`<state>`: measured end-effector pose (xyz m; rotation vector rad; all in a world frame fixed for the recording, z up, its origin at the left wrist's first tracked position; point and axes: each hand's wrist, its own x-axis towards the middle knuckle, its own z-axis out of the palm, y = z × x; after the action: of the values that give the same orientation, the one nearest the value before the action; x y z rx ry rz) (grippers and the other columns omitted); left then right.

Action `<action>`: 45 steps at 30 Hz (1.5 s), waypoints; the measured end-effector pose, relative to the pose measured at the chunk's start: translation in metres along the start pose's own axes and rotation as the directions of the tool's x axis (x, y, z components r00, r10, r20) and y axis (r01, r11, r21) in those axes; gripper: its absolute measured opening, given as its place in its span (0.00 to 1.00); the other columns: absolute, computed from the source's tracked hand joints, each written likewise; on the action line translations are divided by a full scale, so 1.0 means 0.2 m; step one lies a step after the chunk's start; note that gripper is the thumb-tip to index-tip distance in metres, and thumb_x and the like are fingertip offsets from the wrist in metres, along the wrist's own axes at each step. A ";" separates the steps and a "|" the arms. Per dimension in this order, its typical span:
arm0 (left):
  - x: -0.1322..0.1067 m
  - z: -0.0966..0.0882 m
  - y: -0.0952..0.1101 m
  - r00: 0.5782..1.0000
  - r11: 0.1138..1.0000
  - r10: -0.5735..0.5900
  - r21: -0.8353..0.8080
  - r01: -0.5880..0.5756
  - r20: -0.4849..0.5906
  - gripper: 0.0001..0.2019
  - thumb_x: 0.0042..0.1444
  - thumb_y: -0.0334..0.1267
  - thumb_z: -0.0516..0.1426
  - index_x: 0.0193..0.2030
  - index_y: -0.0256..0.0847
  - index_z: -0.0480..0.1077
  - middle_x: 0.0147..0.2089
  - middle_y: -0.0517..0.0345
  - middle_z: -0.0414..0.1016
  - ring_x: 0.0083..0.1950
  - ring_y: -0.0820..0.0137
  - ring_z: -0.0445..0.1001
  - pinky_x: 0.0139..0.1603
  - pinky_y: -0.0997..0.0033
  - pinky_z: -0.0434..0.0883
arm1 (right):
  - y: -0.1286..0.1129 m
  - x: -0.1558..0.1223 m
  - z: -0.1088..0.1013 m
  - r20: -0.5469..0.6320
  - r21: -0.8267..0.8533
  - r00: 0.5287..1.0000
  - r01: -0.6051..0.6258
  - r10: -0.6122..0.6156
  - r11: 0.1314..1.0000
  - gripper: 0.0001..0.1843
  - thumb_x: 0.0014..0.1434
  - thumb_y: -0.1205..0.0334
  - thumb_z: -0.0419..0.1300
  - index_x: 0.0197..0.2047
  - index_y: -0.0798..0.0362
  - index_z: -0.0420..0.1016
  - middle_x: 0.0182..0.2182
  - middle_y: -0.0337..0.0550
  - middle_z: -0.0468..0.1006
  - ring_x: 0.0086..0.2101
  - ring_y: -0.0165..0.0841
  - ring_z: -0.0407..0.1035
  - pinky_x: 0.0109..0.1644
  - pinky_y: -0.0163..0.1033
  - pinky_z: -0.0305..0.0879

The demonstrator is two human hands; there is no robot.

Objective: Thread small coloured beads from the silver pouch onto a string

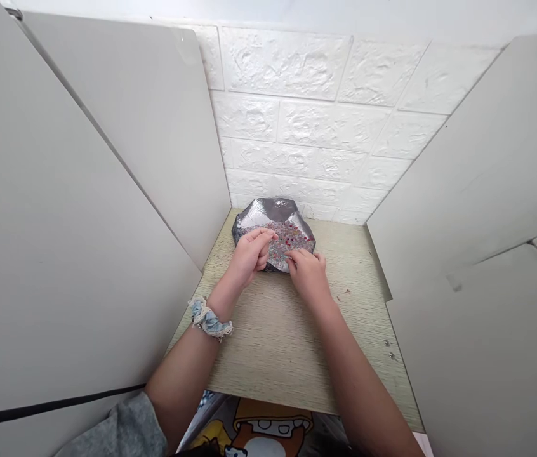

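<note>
A shiny silver-grey lined bag or dish lies on the wooden board by the wall. Small beads fill it, mostly clear and pale, with some red and dark ones. My left hand is over its front left part, fingers curled and thumb and forefinger pinched; whatever is between them is too small to make out. At the front right edge, my right hand bends its fingers down onto the beads, its fingertips close together. Anything in that pinch is hidden. A light blue scrunchie circles my left wrist.
The pale wood-grain board is closed in by a white brick-patterned wall behind and by white panels at both sides. Two small shiny bits and a few reddish specks lie on the right of the board.
</note>
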<state>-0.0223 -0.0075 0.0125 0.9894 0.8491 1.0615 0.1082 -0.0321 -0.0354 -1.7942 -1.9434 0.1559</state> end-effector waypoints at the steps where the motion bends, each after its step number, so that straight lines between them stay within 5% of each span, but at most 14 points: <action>1: 0.00 0.00 0.00 1.000 1.000 0.011 -0.001 -0.011 -0.010 0.07 0.46 0.40 0.53 0.28 0.38 0.62 0.13 0.72 0.41 0.12 0.85 0.39 0.11 0.83 0.39 | 0.00 0.00 0.00 0.041 -0.029 0.999 0.010 -0.009 1.000 0.11 0.56 0.66 0.46 0.37 0.51 0.69 0.35 0.43 0.73 0.39 0.32 0.64 0.50 0.44 0.43; 6: 0.02 0.00 -0.02 0.999 0.998 0.038 -0.046 -0.040 -0.030 0.06 0.45 0.37 0.54 0.25 0.37 0.63 0.14 0.71 0.43 0.13 0.85 0.44 0.11 0.83 0.45 | 0.00 -0.02 0.02 0.153 -0.127 0.988 0.051 -0.031 0.991 0.14 0.55 0.65 0.47 0.44 0.51 0.65 0.38 0.45 0.72 0.41 0.35 0.63 0.50 0.46 0.43; 10: 0.03 0.00 -0.05 0.999 0.992 0.030 -0.125 -0.028 0.011 0.04 0.43 0.33 0.54 0.22 0.35 0.62 0.19 0.66 0.56 0.17 0.84 0.54 0.16 0.82 0.55 | -0.01 0.00 0.02 0.215 -0.143 0.977 0.037 -0.005 0.989 0.19 0.56 0.67 0.44 0.51 0.52 0.59 0.42 0.49 0.70 0.43 0.35 0.62 0.49 0.43 0.46; 15: 0.04 0.00 -0.06 1.000 0.992 -0.012 -0.128 0.011 -0.013 0.05 0.41 0.32 0.53 0.21 0.35 0.59 0.22 0.65 0.57 0.16 0.86 0.53 0.12 0.83 0.45 | 0.00 0.04 0.02 0.268 -0.132 0.960 -0.047 0.082 0.990 0.23 0.55 0.71 0.40 0.54 0.53 0.54 0.43 0.49 0.70 0.42 0.35 0.64 0.45 0.41 0.52; 20: 0.04 -0.01 -0.05 0.998 0.997 -0.060 -0.043 0.059 -0.024 0.06 0.43 0.35 0.52 0.21 0.36 0.58 0.19 0.67 0.53 0.13 0.87 0.47 0.11 0.82 0.40 | 0.00 0.05 0.03 0.142 -0.101 0.976 -0.152 0.165 0.983 0.21 0.57 0.65 0.40 0.53 0.54 0.56 0.43 0.50 0.68 0.40 0.35 0.65 0.40 0.38 0.56; 25: 0.05 -0.02 -0.07 0.996 0.986 -0.001 0.164 0.016 -0.094 0.06 0.44 0.37 0.50 0.23 0.37 0.59 0.22 0.66 0.59 0.13 0.86 0.52 0.12 0.81 0.44 | -0.03 0.04 0.04 -0.011 -0.189 0.991 -0.133 0.134 0.973 0.16 0.56 0.64 0.45 0.47 0.54 0.63 0.45 0.50 0.65 0.45 0.39 0.60 0.49 0.45 0.50; 31: 0.05 -0.02 -0.12 0.981 0.712 0.131 0.703 0.008 -0.143 0.09 0.46 0.37 0.46 0.20 0.38 0.61 0.20 0.64 0.65 0.15 0.80 0.59 0.21 0.77 0.58 | -0.02 0.03 -0.03 0.053 -0.098 0.993 -0.102 0.108 0.990 0.16 0.59 0.62 0.40 0.41 0.56 0.65 0.37 0.49 0.70 0.37 0.33 0.65 0.39 0.35 0.57; 36: 0.04 -0.03 -0.10 0.971 0.526 0.184 0.850 0.032 -0.151 0.11 0.45 0.35 0.44 0.15 0.38 0.58 0.17 0.62 0.63 0.18 0.77 0.58 0.23 0.76 0.56 | -0.07 0.01 -0.08 0.113 -0.143 0.959 -0.245 0.261 0.959 0.16 0.58 0.64 0.40 0.32 0.58 0.67 0.30 0.49 0.73 0.30 0.32 0.68 0.31 0.34 0.56; 39: 0.04 -0.05 -0.09 0.963 0.555 0.207 0.832 0.030 -0.172 0.11 0.45 0.35 0.45 0.15 0.39 0.58 0.16 0.62 0.62 0.19 0.76 0.57 0.23 0.76 0.54 | -0.12 -0.01 -0.10 0.095 -0.161 0.946 -0.292 0.309 0.943 0.17 0.57 0.64 0.40 0.31 0.58 0.69 0.29 0.50 0.74 0.28 0.33 0.68 0.29 0.34 0.56; 45: 0.06 -0.06 -0.10 0.952 0.814 0.224 0.577 -0.064 -0.211 0.08 0.43 0.34 0.47 0.16 0.39 0.57 0.15 0.65 0.54 0.19 0.77 0.53 0.21 0.77 0.50 | -0.14 0.01 -0.14 0.121 -0.064 0.949 -0.286 0.292 0.956 0.17 0.55 0.65 0.42 0.32 0.57 0.71 0.28 0.50 0.74 0.29 0.35 0.68 0.31 0.35 0.58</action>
<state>-0.0247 0.0028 -0.0120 1.4465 1.3846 1.1140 0.0942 -0.0409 0.0011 -2.1421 -1.7692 0.3359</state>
